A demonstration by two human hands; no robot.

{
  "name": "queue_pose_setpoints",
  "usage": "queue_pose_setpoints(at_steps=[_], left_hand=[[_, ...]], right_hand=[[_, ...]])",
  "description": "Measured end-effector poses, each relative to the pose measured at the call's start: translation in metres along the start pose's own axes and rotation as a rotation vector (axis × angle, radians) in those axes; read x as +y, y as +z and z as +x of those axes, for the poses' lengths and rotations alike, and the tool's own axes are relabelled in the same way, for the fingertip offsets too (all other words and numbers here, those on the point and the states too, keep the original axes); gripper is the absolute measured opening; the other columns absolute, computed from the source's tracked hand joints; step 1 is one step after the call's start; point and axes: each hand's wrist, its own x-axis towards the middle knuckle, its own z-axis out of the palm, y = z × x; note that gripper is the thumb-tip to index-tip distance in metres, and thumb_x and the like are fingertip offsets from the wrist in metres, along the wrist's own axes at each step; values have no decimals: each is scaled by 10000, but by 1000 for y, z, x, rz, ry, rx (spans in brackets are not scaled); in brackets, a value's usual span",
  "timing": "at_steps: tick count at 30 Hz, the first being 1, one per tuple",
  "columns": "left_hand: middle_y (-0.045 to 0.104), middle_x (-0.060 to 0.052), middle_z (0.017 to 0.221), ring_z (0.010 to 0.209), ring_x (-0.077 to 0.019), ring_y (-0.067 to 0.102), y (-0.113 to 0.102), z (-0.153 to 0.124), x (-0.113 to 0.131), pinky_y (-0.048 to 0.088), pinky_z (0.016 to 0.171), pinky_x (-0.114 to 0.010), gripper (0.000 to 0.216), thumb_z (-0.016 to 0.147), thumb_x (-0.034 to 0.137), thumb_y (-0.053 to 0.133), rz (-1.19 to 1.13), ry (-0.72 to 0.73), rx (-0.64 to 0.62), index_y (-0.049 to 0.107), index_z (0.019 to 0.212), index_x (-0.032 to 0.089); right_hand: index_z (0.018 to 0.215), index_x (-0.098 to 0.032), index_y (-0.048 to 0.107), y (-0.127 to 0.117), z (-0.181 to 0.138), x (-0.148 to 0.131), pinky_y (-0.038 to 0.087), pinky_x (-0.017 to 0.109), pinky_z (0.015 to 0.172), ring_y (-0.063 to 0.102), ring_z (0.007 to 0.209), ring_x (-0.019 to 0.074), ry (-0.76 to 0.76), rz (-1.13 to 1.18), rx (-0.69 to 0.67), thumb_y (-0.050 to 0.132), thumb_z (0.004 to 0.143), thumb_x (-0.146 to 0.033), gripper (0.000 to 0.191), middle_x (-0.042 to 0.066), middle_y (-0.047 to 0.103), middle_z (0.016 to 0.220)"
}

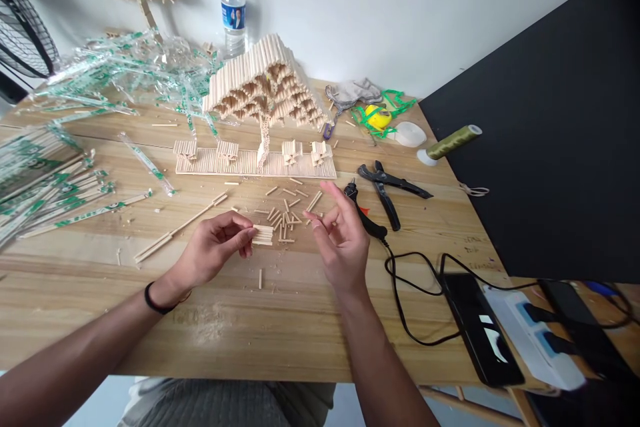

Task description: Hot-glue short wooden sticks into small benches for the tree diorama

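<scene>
Wooden tabletop (300,320) held a small raft of glued sticks (263,234), pinched at its edge by the left hand (213,253); light and brittle, it seemed best gripped by its sides. The right hand (340,240) hovered open, empty, beside loose cut sticks (285,210).

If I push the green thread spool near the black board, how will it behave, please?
The green thread spool lies on its side on the table, so it would probably roll. It looks small, likely light. Its tapered shape may make it curve.
</scene>
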Motion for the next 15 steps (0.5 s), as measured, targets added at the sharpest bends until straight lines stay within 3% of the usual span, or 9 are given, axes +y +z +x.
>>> queue_pose_setpoints(at_steps=[3, 6, 8, 11, 15], left_hand=[[733, -26, 655, 575, -130, 654, 0, 0, 1, 554, 576, -236, 311, 930, 454, 780, 9, 5, 1, 715, 883, 154], [732, -25, 654, 576, -129, 653, 0, 0, 2, 554, 577, -234, 308, 930, 451, 780, 7, 5, 3, 713, 879, 154], [731, -24, 656, 579, -127, 651, 0, -1, 2, 553, 579, -230, 305, 931, 446, 780, 4, 7, 3, 712, 877, 154], [730, -24, 657, 582, -126, 650, 0, 0, 2, 552, 584, -230, 302, 936, 445, 776, 12, 8, 2, 712, 879, 154], [728, -26, 652, 580, -134, 653, 0, 0, 3, 553, 583, -241, 319, 932, 464, 775, 24, 9, 9, 712, 881, 155]], right_hand=[[1415, -386, 655, 0, 2, 1, 574, 292, 691, 419, 639, 110, 66, 108, 20, 753, 873, -207, 579, 12, 632, 1188], [1243, -340, 737, -1, 6, 3, 394, 217, 494, 338, 576, 82, 126, 212, 94, 772, 813, -198, 454, -26, 557, 939], [1129, -322, 760, -1, 8, 3, 311, 206, 436, 326, 566, 80, 164, 260, 115, 772, 791, -199, 359, -27, 531, 904], [1051, -312, 766, 0, 9, 2, 340, 199, 442, 446, 676, 115, 176, 266, 100, 782, 783, -220, 284, 2, 517, 946], [1032, -305, 760, 1, 10, 4, 525, 238, 678, 541, 998, 180, 87, 224, 95, 794, 730, -174, 330, 45, 542, 1155]])
